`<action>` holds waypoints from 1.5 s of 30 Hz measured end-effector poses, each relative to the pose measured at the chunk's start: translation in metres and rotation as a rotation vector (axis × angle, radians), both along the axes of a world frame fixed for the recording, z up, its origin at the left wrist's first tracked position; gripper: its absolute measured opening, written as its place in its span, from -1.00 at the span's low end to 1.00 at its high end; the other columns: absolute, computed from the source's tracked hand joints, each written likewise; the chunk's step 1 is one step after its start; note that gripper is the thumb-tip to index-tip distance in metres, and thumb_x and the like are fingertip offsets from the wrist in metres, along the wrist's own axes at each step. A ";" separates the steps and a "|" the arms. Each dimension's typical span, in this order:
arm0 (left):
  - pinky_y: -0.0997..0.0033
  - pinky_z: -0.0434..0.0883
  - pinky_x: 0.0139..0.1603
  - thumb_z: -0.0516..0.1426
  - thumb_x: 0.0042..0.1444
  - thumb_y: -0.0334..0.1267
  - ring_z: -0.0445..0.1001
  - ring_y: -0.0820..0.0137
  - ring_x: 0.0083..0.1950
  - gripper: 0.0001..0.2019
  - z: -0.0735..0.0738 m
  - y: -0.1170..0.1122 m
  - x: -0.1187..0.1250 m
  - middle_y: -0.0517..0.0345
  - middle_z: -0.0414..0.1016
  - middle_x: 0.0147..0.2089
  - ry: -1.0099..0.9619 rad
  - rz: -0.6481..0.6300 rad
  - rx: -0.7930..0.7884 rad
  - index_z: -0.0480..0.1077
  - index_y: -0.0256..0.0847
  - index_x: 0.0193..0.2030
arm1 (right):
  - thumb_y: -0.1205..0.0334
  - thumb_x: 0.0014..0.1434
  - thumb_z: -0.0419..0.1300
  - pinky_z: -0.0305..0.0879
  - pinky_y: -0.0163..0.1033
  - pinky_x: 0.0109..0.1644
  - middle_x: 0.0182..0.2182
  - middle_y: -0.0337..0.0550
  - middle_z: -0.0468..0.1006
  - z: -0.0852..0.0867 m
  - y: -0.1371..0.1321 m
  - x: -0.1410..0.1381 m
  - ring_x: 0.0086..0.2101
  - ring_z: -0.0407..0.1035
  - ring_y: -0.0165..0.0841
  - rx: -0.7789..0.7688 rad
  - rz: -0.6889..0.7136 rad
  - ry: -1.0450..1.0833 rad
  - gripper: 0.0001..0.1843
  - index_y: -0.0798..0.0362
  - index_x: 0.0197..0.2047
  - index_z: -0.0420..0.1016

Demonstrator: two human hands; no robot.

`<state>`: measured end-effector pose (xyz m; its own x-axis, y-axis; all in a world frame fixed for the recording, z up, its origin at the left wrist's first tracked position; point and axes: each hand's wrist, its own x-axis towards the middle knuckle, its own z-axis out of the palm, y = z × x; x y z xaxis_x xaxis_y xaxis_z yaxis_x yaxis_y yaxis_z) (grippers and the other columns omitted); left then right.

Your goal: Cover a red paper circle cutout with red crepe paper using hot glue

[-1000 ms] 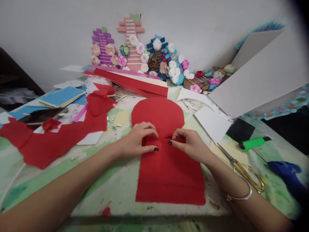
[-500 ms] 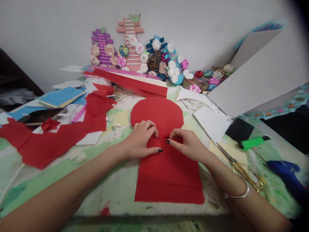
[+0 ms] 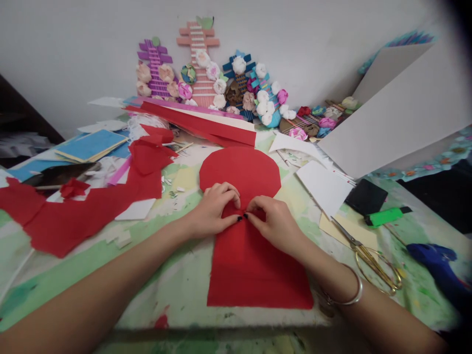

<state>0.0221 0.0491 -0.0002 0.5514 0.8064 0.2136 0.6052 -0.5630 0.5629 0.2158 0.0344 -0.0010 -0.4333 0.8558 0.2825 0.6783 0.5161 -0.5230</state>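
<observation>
In the head view, the change of the last second is at the fingertips. The right hand (image 3: 276, 223) has come across toward the left hand (image 3: 216, 210), and the gap between the two thumbs has all but closed. The left thumb has also lifted slightly, from lower on the paper to level with the other.

Each grip is narrow, thumb and fingers apparently pinching the far edge of the red sheet (image 3: 258, 280); the exact contact is partly hidden by the fingers. Judged from this, the work on the paper has narrowed to one spot, a small fold held from both sides.

The sheet lies flat below the grip, spreading toward the near edge of the worktop (image 3: 184, 295). Just beyond the grip is the rounded red card (image 3: 239, 169), which has stayed put; whether it is joined to the sheet cannot be told. The bracelet (image 3: 360, 290) has shifted inward with the right forearm.

Nothing else near the grip has been disturbed: the scissors (image 3: 356, 243) and blue tool (image 3: 433, 258) lie well to its right, the red scraps (image 3: 88, 216) well to its left.
</observation>
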 end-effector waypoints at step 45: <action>0.18 0.22 -0.08 0.02 0.11 -0.36 0.29 0.23 -0.09 -0.89 -0.007 0.002 0.011 0.06 0.39 -0.10 0.085 0.108 0.144 0.26 -0.16 -0.20 | 0.36 0.11 0.12 0.19 -0.09 -0.13 -0.32 -0.06 0.34 -0.010 0.004 -0.002 -0.25 0.20 -0.22 0.168 -0.083 -0.082 -0.90 0.04 -0.44 0.31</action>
<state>0.0329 0.0510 -0.0073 0.4844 0.8263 0.2873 0.7083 -0.5632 0.4256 0.2136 0.0381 -0.0110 -0.3912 0.8332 0.3909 0.7589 0.5323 -0.3751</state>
